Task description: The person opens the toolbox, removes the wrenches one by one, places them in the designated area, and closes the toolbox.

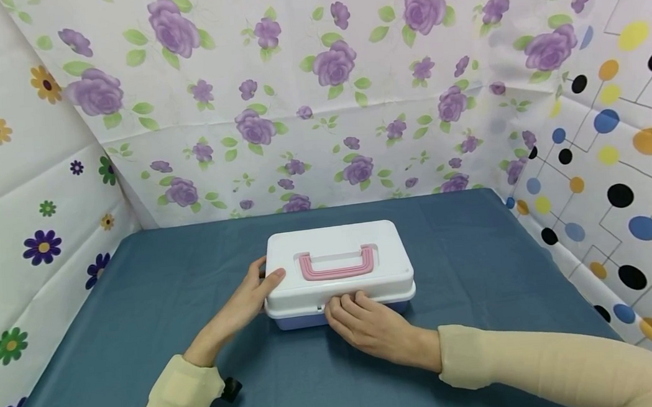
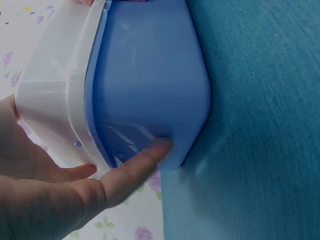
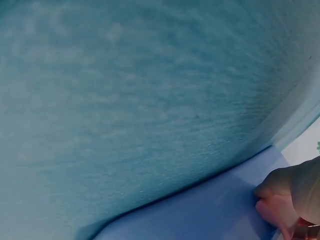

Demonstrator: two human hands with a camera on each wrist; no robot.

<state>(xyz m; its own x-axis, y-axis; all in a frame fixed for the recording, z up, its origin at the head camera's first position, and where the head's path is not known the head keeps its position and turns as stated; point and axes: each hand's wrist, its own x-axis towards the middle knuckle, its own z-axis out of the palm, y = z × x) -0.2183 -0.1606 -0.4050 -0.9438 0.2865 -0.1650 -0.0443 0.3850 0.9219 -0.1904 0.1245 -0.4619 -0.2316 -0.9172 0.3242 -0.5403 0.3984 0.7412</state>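
A plastic storage box (image 1: 286,280) with a white lid, pink handle (image 1: 338,272) and blue base (image 2: 150,60) sits closed on the table. At its left end is my left hand (image 1: 246,300): the thumb rests on the lid, while extended fingers (image 2: 132,177) touch the end wall in the left wrist view. My right hand (image 1: 370,328) is at the middle of the front, fingers bent against the lid's rim. The right wrist view shows its thumb beside a pink latch (image 3: 277,212), partly hidden by the hand.
A dark blue-green cloth (image 1: 492,268) covers the table. Behind stands a sheet with purple roses (image 1: 334,63); other patterned sheets hang at left and right. A small black object (image 1: 231,390) shows beside the left cuff.
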